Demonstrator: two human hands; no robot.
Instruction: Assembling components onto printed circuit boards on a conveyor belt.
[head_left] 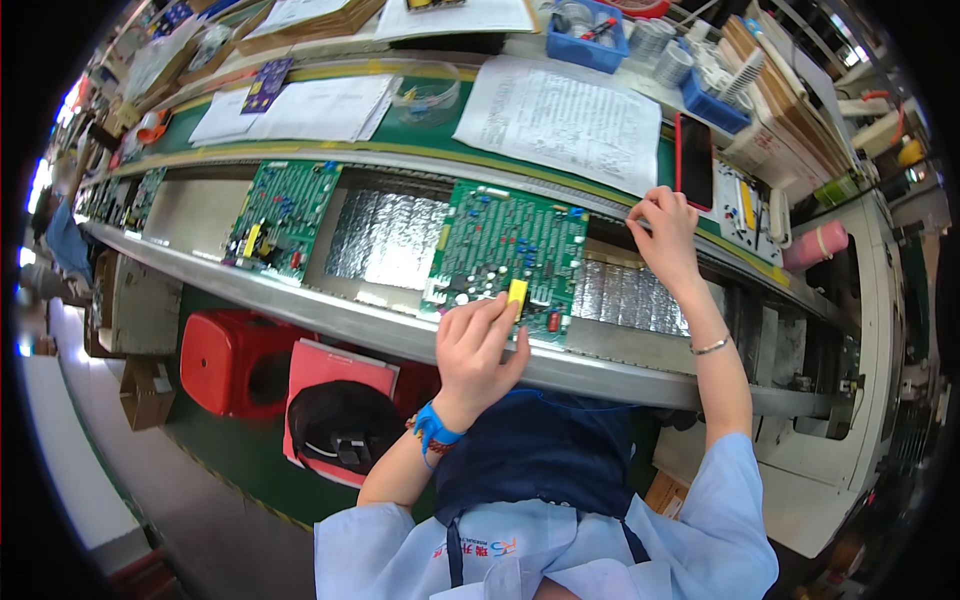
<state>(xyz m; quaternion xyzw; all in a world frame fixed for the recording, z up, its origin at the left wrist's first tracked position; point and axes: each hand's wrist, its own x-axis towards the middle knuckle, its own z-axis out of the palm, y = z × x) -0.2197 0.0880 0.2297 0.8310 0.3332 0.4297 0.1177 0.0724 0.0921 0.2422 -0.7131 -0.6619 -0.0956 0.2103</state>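
Observation:
A green circuit board [480, 235] lies on the conveyor rails in front of me, crowded with small parts. My left hand [478, 350] reaches over its near edge with fingers bent down, beside a yellow block-shaped component [517, 293]. What those fingertips hold, if anything, is hidden. Off the board's right side, my right hand [664, 235] hovers by the far rail, thumb and forefinger drawn into a pinch. Anything between them is too small to make out. To the left sits a second green circuit board [285, 210] with a similar yellow part.
Printed sheets [560, 115] and a clear round dish [425, 95] lie beyond the far rail. A red-edged phone [694, 160] is past my right hand. Blue bins [587, 40] of parts stand farther back. Below the near rail [340, 305] is a red stool [225, 362].

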